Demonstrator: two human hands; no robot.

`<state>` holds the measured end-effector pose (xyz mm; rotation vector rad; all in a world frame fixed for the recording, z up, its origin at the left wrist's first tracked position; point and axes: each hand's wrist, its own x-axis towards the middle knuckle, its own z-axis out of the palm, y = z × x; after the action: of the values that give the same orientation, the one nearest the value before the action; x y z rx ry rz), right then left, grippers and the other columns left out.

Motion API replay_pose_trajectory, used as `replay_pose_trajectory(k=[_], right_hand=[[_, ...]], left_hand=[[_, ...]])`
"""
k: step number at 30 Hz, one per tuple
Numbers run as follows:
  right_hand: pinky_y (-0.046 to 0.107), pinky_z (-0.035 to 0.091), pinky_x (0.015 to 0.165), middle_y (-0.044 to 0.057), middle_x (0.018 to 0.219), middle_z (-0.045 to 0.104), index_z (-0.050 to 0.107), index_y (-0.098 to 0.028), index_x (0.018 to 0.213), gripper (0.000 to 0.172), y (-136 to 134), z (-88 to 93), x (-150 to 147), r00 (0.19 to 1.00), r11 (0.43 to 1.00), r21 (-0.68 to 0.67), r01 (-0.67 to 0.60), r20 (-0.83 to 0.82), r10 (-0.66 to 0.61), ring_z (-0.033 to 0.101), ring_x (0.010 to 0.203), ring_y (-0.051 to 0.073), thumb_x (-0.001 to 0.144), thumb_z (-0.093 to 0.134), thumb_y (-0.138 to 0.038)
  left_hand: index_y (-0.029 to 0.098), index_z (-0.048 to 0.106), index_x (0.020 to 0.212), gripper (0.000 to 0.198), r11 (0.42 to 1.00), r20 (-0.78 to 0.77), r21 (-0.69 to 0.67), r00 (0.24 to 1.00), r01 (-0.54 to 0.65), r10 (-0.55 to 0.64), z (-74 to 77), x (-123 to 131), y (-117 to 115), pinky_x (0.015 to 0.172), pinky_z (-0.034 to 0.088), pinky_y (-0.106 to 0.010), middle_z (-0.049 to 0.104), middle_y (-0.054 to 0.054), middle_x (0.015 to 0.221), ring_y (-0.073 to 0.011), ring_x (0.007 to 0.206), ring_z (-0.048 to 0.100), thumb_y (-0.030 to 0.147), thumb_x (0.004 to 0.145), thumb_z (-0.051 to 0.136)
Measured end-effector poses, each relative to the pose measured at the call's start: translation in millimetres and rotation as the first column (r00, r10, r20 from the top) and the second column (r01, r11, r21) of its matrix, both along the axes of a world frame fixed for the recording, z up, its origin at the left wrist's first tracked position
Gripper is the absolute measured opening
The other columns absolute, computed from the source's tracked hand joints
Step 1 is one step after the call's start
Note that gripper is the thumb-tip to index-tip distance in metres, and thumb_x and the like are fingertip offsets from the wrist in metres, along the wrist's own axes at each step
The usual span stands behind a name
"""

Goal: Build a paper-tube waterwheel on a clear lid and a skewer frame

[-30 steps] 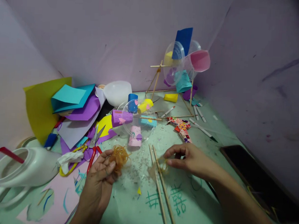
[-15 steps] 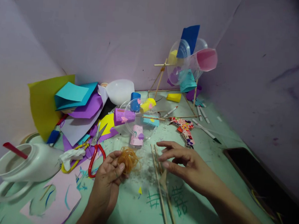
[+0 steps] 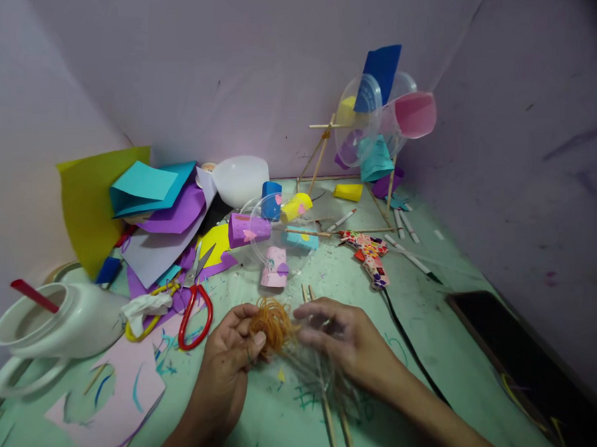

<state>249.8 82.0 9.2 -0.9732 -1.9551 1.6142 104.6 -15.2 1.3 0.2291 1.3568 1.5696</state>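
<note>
My left hand (image 3: 231, 357) pinches a tangled bundle of orange rubber bands (image 3: 272, 322) between thumb and fingers, low in the middle of the view. Beside it my right hand (image 3: 345, 339) reaches in from the right, fingertips at the bundle's edge; they are smeared by motion, and a bit of clear plastic seems to lie beneath them. Two thin wooden sticks (image 3: 335, 422) lie on the green table (image 3: 442, 351) under my right hand.
Red-handled scissors (image 3: 194, 311) and a white jug (image 3: 47, 334) sit left. Coloured paper sheets (image 3: 149, 202) pile at the back left. A stick-and-cup model (image 3: 378, 121) stands at the back. A patterned glue gun (image 3: 369, 254) and a dark tray (image 3: 516, 361) lie right.
My right hand left the sticks and moved left to the rubber band bundle. My left hand shifted slightly right with the bundle.
</note>
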Motion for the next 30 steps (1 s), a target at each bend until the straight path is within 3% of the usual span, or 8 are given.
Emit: replay_pose_trajectory(k=[3,8,13,17,22,26,30], right_hand=[[0.027,0.049,0.063,0.004,0.091,0.066,0.056,-0.019,0.075,0.009,3,3.5,3,0.988,0.990,-0.053,0.134,-0.076,-0.137,0.060,0.074,0.015,0.070,0.063,-0.023],[0.025,0.047,0.061,0.004,0.094,0.062,0.047,-0.021,0.069,0.017,12,6.9,11,0.916,0.942,-0.060,0.329,-0.220,-0.334,0.057,0.079,0.015,0.071,0.063,-0.025],[0.025,0.046,0.063,0.002,0.087,0.060,0.055,-0.022,0.078,0.009,13,8.7,17,0.925,0.955,0.069,0.287,-0.280,-0.258,0.055,0.074,0.013,0.074,0.062,-0.026],[0.026,0.047,0.061,0.003,0.084,0.061,0.053,-0.020,0.073,0.016,6,11.3,14,0.946,0.947,0.180,0.267,-0.234,-0.222,0.055,0.065,0.012,0.068,0.067,-0.025],[0.025,0.048,0.058,0.006,0.086,0.067,0.041,-0.021,0.064,0.020,1,7.4,8,0.967,0.976,0.088,0.198,-0.181,-0.180,0.061,0.066,0.013,0.075,0.058,-0.022],[0.024,0.045,0.058,0.006,0.081,0.069,0.048,-0.020,0.070,0.009,2,2.6,8,0.968,0.988,0.039,0.149,-0.209,-0.138,0.061,0.071,0.014,0.078,0.053,-0.020],[0.023,0.041,0.051,0.005,0.077,0.067,0.058,-0.018,0.077,0.007,5,2.1,9,0.981,0.990,0.024,0.142,-0.135,-0.137,0.056,0.061,0.013,0.076,0.051,-0.019]], left_hand=[[0.017,0.054,0.090,0.048,0.999,0.000,-0.004,0.999,-0.050,0.050,-0.7,-2,0,0.055,0.048,-0.024,0.065,-0.005,0.085,-0.0169,0.071,0.062,0.022,0.050,0.079],[0.017,0.054,0.091,0.049,0.990,0.024,-0.003,0.990,-0.141,0.141,-3.7,-10,1,0.054,0.048,-0.021,0.065,-0.003,0.090,-0.0144,0.074,0.061,0.019,0.049,0.080],[0.017,0.055,0.090,0.048,0.980,0.004,0.006,0.980,-0.199,0.199,-5.2,-12,1,0.055,0.049,-0.020,0.064,-0.002,0.089,-0.0130,0.074,0.061,0.017,0.049,0.080],[0.018,0.055,0.090,0.050,0.974,-0.080,0.013,0.971,-0.226,0.226,-4.1,-10,0,0.051,0.048,-0.019,0.065,-0.002,0.084,-0.0130,0.072,0.060,0.022,0.049,0.082],[0.017,0.055,0.088,0.049,0.978,-0.031,0.029,0.978,-0.205,0.206,-3.2,-10,1,0.051,0.048,-0.018,0.064,-0.001,0.084,-0.0120,0.069,0.060,0.020,0.047,0.082],[0.018,0.056,0.090,0.050,0.978,0.047,0.031,0.978,-0.205,0.203,-3.6,-10,1,0.054,0.049,-0.018,0.064,-0.001,0.087,-0.0113,0.071,0.060,0.015,0.048,0.081],[0.018,0.056,0.090,0.050,0.979,0.056,0.040,0.978,-0.202,0.199,-1.6,-9,0,0.054,0.050,-0.018,0.064,-0.002,0.089,-0.0121,0.072,0.061,0.016,0.048,0.082]])
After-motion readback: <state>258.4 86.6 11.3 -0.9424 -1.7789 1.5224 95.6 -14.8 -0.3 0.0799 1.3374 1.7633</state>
